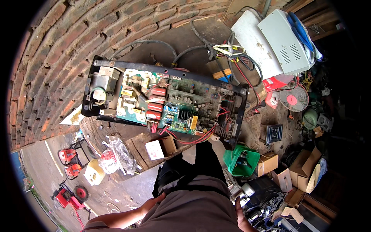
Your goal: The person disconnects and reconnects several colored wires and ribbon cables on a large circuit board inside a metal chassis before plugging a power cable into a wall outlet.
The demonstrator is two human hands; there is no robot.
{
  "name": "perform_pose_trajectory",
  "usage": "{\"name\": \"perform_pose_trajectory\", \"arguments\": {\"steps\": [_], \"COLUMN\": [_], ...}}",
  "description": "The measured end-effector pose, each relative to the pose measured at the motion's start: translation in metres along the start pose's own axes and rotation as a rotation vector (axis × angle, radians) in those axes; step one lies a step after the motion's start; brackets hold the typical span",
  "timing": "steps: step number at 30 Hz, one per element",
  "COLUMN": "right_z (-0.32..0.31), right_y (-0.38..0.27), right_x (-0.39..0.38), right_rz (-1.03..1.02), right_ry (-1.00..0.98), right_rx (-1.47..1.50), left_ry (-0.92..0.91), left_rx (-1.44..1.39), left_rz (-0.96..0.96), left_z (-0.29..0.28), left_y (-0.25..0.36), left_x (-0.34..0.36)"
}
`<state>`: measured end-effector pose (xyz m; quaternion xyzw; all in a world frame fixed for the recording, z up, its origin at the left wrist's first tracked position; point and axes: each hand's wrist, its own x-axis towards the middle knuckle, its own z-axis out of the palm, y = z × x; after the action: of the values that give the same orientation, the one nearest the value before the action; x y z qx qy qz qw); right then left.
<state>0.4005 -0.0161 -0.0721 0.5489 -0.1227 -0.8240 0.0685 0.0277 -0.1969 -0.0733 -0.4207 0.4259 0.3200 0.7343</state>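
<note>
An opened power unit, a long black metal chassis (166, 70) with its cover off, lies on the wooden bench in front of me. Inside are a green circuit board (181, 94), several red cylindrical parts (155, 106), a grey metal block (104, 82) at the left end, and red wires (193, 142) along the near edge. Neither of my hands touches it. My left hand (154, 203) rests against my left side at the waist, its fingers mostly hidden. Down by my right hip is my right hand (240, 212), only partly visible, its fingers largely out of sight.
A brick wall (77, 58) rises behind the bench. Black cables (193, 48) trail behind the chassis. A small open carton (156, 150) and plastic bag (116, 154) lie near left. On the right are a grey metal case (284, 40), a fan (293, 96), a green bin (241, 162) and cardboard boxes.
</note>
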Motion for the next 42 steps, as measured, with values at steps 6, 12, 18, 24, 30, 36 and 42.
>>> {"name": "perform_pose_trajectory", "arguments": {"steps": [6, 12, 18, 24, 30, 36, 42], "right_z": [0.001, 0.003, 0.007, 0.014, 0.021, 0.026, 0.034], "right_y": [-0.001, -0.003, -0.007, -0.017, -0.026, -0.034, -0.041], "right_x": [0.002, 0.002, 0.001, -0.002, -0.006, -0.010, -0.011], "right_rz": [0.006, 0.013, 0.021, 0.047, 0.071, 0.073, 0.085], "right_ry": [-0.003, -0.002, -0.001, 0.007, 0.017, 0.021, 0.022], "right_rx": [0.004, 0.012, 0.015, 0.026, 0.031, 0.025, 0.032], "left_ry": [0.002, -0.055, 0.011, -0.010, -0.005, 0.036, -0.060], "left_rx": [0.007, -0.037, -0.015, -0.048, -0.072, -0.027, -0.121], "left_rz": [0.001, -0.008, -0.023, -0.049, -0.057, -0.067, -0.077], "left_z": [-0.004, -0.004, 0.001, -0.016, 0.015, 0.031, 0.011], "left_y": [-0.002, 0.000, 0.001, -0.008, 0.007, 0.018, 0.007], "left_x": [0.004, 0.003, 0.003, 0.019, -0.005, -0.012, 0.008]}}
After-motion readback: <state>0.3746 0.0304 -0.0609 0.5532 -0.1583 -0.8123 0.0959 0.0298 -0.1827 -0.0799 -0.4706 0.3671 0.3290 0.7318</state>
